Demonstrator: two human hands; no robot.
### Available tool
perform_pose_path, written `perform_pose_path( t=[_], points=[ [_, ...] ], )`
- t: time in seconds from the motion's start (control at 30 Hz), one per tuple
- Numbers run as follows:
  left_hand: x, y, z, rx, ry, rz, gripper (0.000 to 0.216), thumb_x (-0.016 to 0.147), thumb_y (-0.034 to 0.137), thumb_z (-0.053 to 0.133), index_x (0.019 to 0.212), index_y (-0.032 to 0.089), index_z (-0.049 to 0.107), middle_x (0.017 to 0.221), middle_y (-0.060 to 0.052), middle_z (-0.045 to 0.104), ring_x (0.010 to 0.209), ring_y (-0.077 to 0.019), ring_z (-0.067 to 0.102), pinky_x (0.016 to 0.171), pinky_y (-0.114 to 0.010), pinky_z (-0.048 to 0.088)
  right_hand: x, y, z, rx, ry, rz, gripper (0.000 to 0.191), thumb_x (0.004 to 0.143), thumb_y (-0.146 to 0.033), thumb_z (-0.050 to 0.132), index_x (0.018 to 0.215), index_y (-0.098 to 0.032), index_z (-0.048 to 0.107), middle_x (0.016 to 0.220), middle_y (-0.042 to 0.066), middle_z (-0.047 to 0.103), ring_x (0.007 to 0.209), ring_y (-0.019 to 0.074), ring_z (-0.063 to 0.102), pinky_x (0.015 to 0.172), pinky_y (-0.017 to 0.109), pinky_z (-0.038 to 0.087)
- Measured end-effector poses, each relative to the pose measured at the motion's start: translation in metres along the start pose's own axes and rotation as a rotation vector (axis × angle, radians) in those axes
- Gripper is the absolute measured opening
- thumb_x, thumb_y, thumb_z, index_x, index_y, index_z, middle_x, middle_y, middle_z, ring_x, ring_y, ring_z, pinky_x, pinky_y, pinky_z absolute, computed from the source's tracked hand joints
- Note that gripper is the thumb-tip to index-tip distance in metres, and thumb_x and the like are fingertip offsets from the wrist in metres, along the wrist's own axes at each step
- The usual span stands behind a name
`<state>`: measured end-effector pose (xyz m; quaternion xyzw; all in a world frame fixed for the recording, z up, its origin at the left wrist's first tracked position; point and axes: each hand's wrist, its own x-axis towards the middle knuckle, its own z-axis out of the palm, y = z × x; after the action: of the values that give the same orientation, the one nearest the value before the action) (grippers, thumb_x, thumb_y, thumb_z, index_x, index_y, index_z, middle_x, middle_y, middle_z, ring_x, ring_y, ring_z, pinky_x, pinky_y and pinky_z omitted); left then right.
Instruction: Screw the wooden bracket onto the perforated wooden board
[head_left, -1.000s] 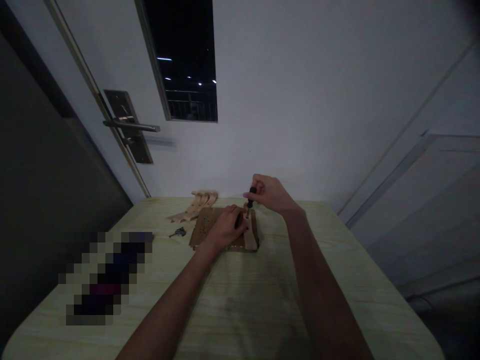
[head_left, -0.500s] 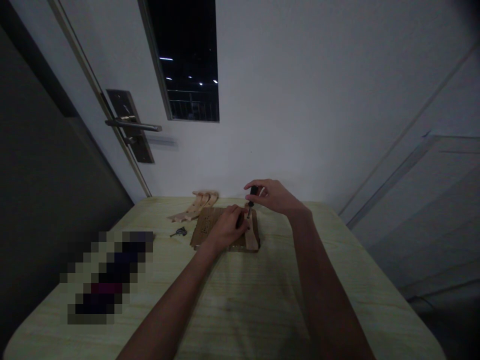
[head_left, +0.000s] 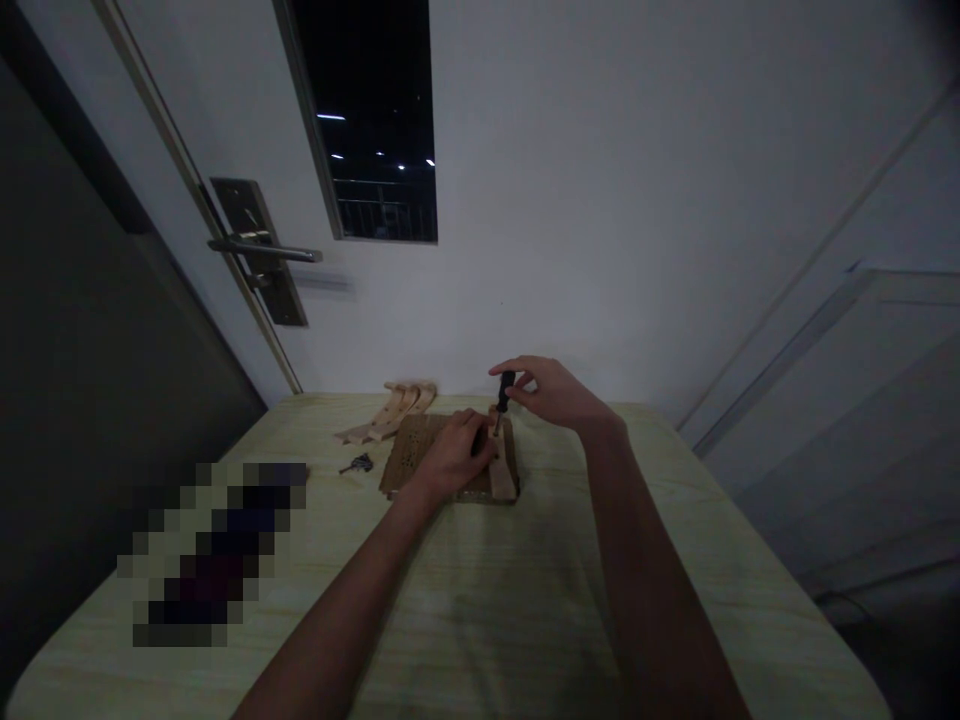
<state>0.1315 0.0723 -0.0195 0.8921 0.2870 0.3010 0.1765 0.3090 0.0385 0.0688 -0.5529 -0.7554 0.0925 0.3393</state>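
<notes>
My right hand (head_left: 551, 392) grips the black handle of a screwdriver (head_left: 505, 392) with bent fingers. Its shaft points down at a pale wooden piece (head_left: 503, 478) lying along the right end of a brown wooden board (head_left: 409, 450). The tip meets the piece near its far part; a screw there is too small to make out for certain. My left hand (head_left: 456, 452) rests over the board, its thumb and fingers closed on the edge of the wooden piece. The hand hides the middle of the board.
Several curved pale wooden pieces (head_left: 401, 405) lie behind the board to the left. A small pile of screws (head_left: 362, 463) is on the table (head_left: 450, 620). A blurred-out dark item (head_left: 225, 545) lies at the left. Behind the table stands a white door with a metal handle (head_left: 270, 248).
The fingers of my right hand have shifted slightly around the screwdriver handle, the thumb now higher on it. My left hand and the wooden pieces stay where they were.
</notes>
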Motion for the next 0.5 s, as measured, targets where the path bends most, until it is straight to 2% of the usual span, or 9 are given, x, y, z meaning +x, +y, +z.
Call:
perform_pose_path(
  t=[0.2,0.37,0.5],
  points=[
    [-0.0002,0.0013,0.0002,0.014,0.005,-0.007,0.021,0.084,0.022,0.050,0.104,0.016,0.056,0.098,-0.008,0.059,0.095,-0.0222,0.054,0.086,-0.038,0.046,0.0017,-0.0050,-0.0019,0.047,-0.023,0.008,0.030,0.075,-0.012,0.057,0.103,-0.022,0.064,0.088,0.002,0.067,0.063,0.0102,0.060,0.062,0.023,0.048],
    [-0.0001,0.0033,-0.0013,0.012,-0.001,-0.002,0.021,0.084,0.022,0.050,0.103,0.017,0.056,0.096,-0.008,0.059,0.092,-0.0214,0.055,0.084,-0.037,0.046,0.0035,-0.0067,-0.0011,0.055,0.024,-0.004,0.017,0.073,-0.018,0.064,0.090,-0.021,0.061,0.071,-0.001,0.062,0.060,0.0101,0.056,0.059,0.023,0.045],
    [0.0001,0.0045,-0.0025,0.010,0.003,0.001,0.020,0.084,0.022,0.050,0.102,0.017,0.057,0.096,-0.007,0.059,0.092,-0.0217,0.055,0.084,-0.037,0.046,0.0044,-0.0048,0.0007,0.032,0.055,0.029,0.018,0.070,-0.024,0.070,0.082,-0.018,0.058,0.062,-0.003,0.057,0.057,0.0102,0.054,0.056,0.023,0.040]
  ],
)
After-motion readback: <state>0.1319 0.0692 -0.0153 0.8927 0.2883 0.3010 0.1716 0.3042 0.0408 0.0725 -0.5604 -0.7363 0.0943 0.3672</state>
